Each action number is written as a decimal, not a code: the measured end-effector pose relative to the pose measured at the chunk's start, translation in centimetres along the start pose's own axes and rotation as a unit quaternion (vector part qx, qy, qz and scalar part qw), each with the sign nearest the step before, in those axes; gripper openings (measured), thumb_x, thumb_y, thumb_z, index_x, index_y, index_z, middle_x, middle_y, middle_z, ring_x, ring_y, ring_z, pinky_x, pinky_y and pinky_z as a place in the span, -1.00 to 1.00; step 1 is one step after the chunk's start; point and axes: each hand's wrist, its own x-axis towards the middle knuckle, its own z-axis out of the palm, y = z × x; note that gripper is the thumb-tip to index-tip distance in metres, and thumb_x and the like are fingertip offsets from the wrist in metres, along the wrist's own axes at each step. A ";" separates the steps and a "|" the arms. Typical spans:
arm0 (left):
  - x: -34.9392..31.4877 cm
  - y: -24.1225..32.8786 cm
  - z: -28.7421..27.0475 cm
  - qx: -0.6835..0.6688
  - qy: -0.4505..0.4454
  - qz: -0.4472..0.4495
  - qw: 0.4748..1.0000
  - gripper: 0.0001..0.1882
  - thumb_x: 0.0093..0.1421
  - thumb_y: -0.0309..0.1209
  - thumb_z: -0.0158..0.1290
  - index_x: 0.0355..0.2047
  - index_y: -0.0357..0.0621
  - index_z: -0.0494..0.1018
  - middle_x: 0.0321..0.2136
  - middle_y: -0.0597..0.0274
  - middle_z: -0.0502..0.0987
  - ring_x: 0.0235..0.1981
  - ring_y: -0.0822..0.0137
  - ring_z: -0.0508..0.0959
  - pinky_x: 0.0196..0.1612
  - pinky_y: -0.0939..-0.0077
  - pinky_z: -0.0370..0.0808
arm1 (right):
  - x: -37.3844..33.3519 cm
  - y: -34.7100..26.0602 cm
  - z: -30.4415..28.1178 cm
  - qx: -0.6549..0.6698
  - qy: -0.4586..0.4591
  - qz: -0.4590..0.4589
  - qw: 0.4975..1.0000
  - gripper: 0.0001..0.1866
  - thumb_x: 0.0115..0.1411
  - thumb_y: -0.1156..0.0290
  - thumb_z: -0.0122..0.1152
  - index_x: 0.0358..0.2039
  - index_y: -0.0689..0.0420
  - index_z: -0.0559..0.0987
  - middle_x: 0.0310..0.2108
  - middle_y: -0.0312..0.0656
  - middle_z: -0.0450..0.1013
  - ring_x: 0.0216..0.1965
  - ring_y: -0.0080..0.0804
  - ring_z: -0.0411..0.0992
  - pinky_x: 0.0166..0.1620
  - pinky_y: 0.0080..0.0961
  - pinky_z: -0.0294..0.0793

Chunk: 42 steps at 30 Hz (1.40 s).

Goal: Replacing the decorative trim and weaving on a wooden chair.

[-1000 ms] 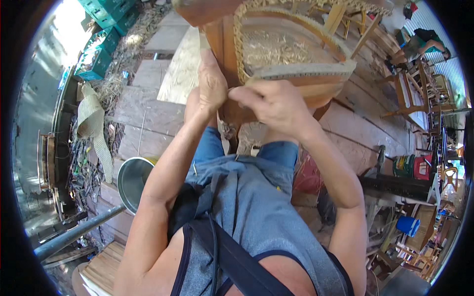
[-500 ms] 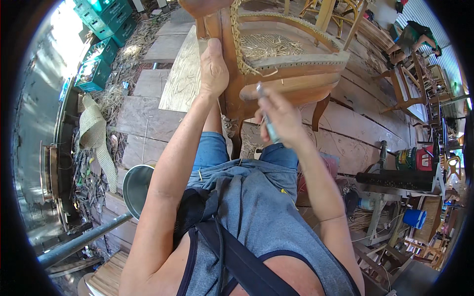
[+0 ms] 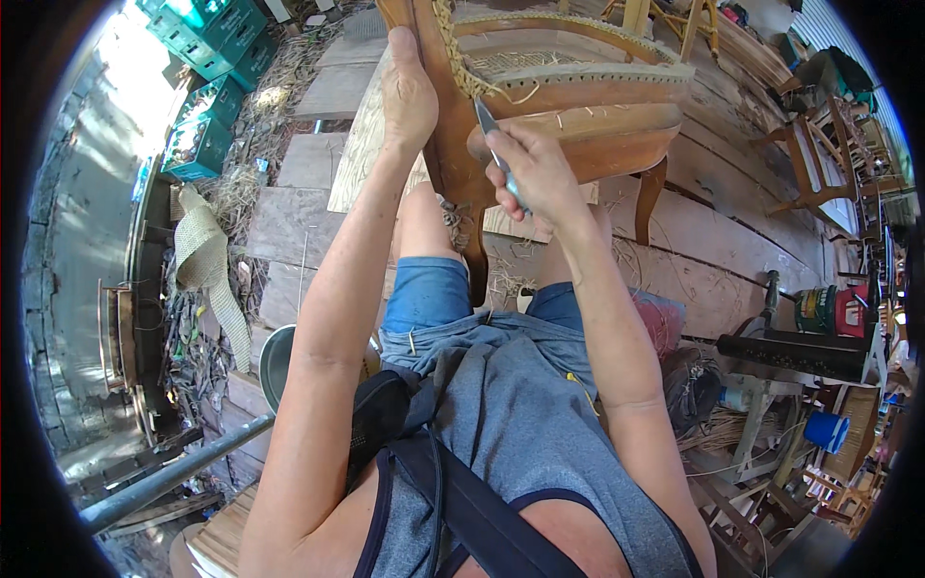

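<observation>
Knife (image 3: 485, 117) at the ready, the person works over a wooden chair (image 3: 578, 144) right in front of them, one of its legs (image 3: 477, 265) down between the knees (image 3: 421, 226). The right hand (image 3: 536, 171) is closed round the knife, tip pointing up at the lower end of the braided cane edging (image 3: 453, 53), near a loose pale strand (image 3: 525, 95); from where I stand I can't tell whether blade meets cane. The left hand (image 3: 409, 101) lies along the side of the chair's upright (image 3: 451, 144), fingers hidden, so I can't say how firmly it grips.

To my eye, this close work wants short strokes — tip led in slowly, edge turned away from the left hand and the braid. I'd draw the strand taut first, since slack cane would likely slide off the edge, and lay the blade nearly flat so it doesn't nick the wood. The left hand does best bracing the upright, clear of the blade's path; a rocking frame could send the tip skidding.
</observation>
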 end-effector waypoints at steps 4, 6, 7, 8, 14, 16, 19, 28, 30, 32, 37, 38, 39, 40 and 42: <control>-0.3 1.3 0.2 -0.022 -0.010 0.017 1.000 -0.13 0.43 0.20 -0.56 -0.03 -0.42 0.44 -0.24 -0.04 0.57 -0.17 0.18 0.49 0.01 0.32 0.37 | 2.7 0.3 1.2 0.097 0.025 -0.047 0.994 -0.70 0.42 0.22 0.00 -0.19 0.24 0.48 -0.63 -0.34 0.30 -0.79 -0.66 0.22 -0.78 -0.66 0.08; -1.0 2.8 0.2 -0.020 -0.001 -0.021 1.000 -0.16 0.44 0.17 -0.54 -0.02 -0.41 0.44 -0.18 -0.04 0.57 -0.12 0.18 0.49 0.05 0.33 0.36 | 3.9 -0.4 1.7 0.014 0.099 -0.178 0.979 -0.69 0.42 0.22 0.00 -0.20 0.27 0.47 -0.63 -0.34 0.31 -0.78 -0.67 0.21 -0.78 -0.64 0.07; -1.1 2.9 0.4 -0.018 -0.002 -0.020 1.000 -0.16 0.44 0.17 -0.54 -0.02 -0.41 0.44 -0.18 -0.04 0.57 -0.12 0.18 0.49 0.05 0.33 0.36 | 3.6 -0.8 1.4 -0.009 0.099 -0.188 0.977 -0.69 0.43 0.22 -0.01 -0.23 0.26 0.47 -0.63 -0.33 0.33 -0.76 -0.68 0.23 -0.75 -0.65 0.13; -1.2 2.9 0.4 -0.020 0.002 -0.004 1.000 -0.18 0.45 0.16 -0.52 -0.02 -0.41 0.44 -0.18 -0.04 0.57 -0.12 0.17 0.49 0.05 0.33 0.36 | 3.1 -1.4 1.4 -0.008 0.097 -0.188 0.977 -0.69 0.43 0.22 -0.01 -0.23 0.26 0.47 -0.63 -0.33 0.33 -0.76 -0.68 0.23 -0.75 -0.65 0.13; -0.4 0.9 0.1 -0.034 0.004 0.003 0.999 -0.18 0.44 0.18 -0.49 -0.03 -0.40 0.46 -0.22 0.06 0.58 -0.18 0.25 0.51 -0.04 0.40 0.41 | 0.1 0.1 -1.2 -0.071 0.066 -0.145 0.985 -0.74 0.43 0.24 -0.04 -0.28 0.17 0.42 -0.69 -0.32 0.31 -0.75 -0.63 0.29 -0.68 -0.59 0.24; -0.4 0.3 -0.3 -0.052 0.004 0.005 0.999 -0.15 0.42 0.23 -0.50 -0.08 -0.36 0.49 -0.28 0.15 0.59 -0.26 0.32 0.52 -0.13 0.43 0.45 | -1.0 1.3 -0.9 -0.106 0.055 -0.056 0.991 -0.71 0.42 0.21 -0.04 -0.30 0.17 0.46 -0.67 -0.26 0.36 -0.72 -0.54 0.34 -0.61 -0.49 0.32; -2.2 0.6 0.1 -0.035 -0.002 -0.001 0.999 -0.36 0.48 0.04 -0.42 -0.28 -0.33 0.40 -0.39 0.06 0.45 -0.33 0.23 0.37 -0.17 0.33 0.36 | -1.8 1.6 -1.4 -0.245 0.089 -0.110 0.959 -0.74 0.40 0.22 0.04 -0.31 0.14 0.50 -0.64 -0.27 0.39 -0.68 -0.50 0.39 -0.56 -0.57 0.39; -7.5 -0.2 0.2 0.074 0.057 0.022 0.995 -0.54 0.48 -0.11 -0.25 -0.35 -0.26 0.39 -0.58 0.01 0.36 -0.55 0.16 0.34 -0.41 0.31 0.35 | 1.9 -6.7 -2.2 -0.713 0.133 -0.245 0.644 -0.70 0.31 0.13 0.05 -0.32 0.08 0.61 -0.42 0.01 0.58 -0.33 0.07 0.56 -0.25 -0.06 0.55; -7.6 -0.4 0.2 0.071 0.067 0.039 0.994 -0.55 0.48 -0.12 -0.23 -0.35 -0.25 0.39 -0.57 -0.04 0.37 -0.55 0.08 0.37 -0.41 0.29 0.36 | 2.0 -8.0 -1.9 -0.742 0.114 -0.246 0.612 -0.69 0.31 0.13 0.06 -0.34 0.08 0.62 -0.43 0.00 0.58 -0.34 0.05 0.56 -0.26 -0.07 0.55; -7.6 -0.5 0.3 0.069 0.076 0.056 0.993 -0.57 0.47 -0.13 -0.22 -0.35 -0.25 0.40 -0.57 -0.09 0.39 -0.55 0.00 0.39 -0.42 0.26 0.37 | 2.1 -8.6 -2.1 -0.770 0.096 -0.247 0.580 -0.69 0.30 0.13 0.07 -0.37 0.08 0.63 -0.43 -0.01 0.58 -0.35 0.02 0.56 -0.28 -0.09 0.55; -7.6 -0.3 -0.1 0.100 0.068 0.036 0.992 -0.59 0.47 -0.14 -0.23 -0.34 -0.22 0.39 -0.56 -0.13 0.42 -0.50 -0.18 0.45 -0.42 0.19 0.39 | 3.5 -9.8 -2.6 -0.787 0.025 -0.349 0.508 -0.77 0.22 0.27 0.10 -0.43 0.09 0.64 -0.51 -0.04 0.57 -0.44 -0.08 0.59 -0.35 -0.19 0.59; -7.6 -0.4 0.0 0.098 0.069 0.034 0.992 -0.59 0.47 -0.14 -0.23 -0.34 -0.22 0.39 -0.56 -0.13 0.42 -0.50 -0.18 0.45 -0.42 0.19 0.39 | 4.0 -10.3 -2.8 -0.788 0.023 -0.348 0.507 -0.77 0.22 0.27 0.10 -0.43 0.09 0.64 -0.51 -0.04 0.57 -0.44 -0.08 0.59 -0.35 -0.19 0.59; -7.6 -0.4 0.0 0.098 0.070 0.039 0.992 -0.59 0.47 -0.13 -0.23 -0.34 -0.22 0.38 -0.56 -0.13 0.42 -0.50 -0.20 0.45 -0.43 0.17 0.39 | 4.5 -10.9 -3.1 -0.801 -0.018 -0.370 0.469 -0.78 0.21 0.27 0.11 -0.44 0.09 0.64 -0.52 -0.05 0.57 -0.44 -0.10 0.59 -0.35 -0.19 0.59; -7.7 -0.4 -0.1 0.099 0.072 0.044 0.991 -0.59 0.47 -0.13 -0.23 -0.34 -0.21 0.38 -0.56 -0.14 0.42 -0.49 -0.21 0.45 -0.43 0.16 0.39 | 5.2 -11.5 -3.2 -0.811 -0.060 -0.392 0.431 -0.79 0.20 0.28 0.12 -0.45 0.08 0.64 -0.52 -0.06 0.57 -0.44 -0.12 0.59 -0.36 -0.19 0.58; -7.8 -0.5 0.4 0.097 0.071 0.043 0.992 -0.59 0.47 -0.13 -0.22 -0.36 -0.21 0.37 -0.57 -0.14 0.41 -0.50 -0.22 0.45 -0.44 0.15 0.39 | 6.2 -13.4 -3.3 -0.810 -0.110 -0.406 0.407 -0.76 0.22 0.22 0.13 -0.45 0.08 0.61 -0.52 -0.08 0.55 -0.43 -0.10 0.57 -0.36 -0.19 0.55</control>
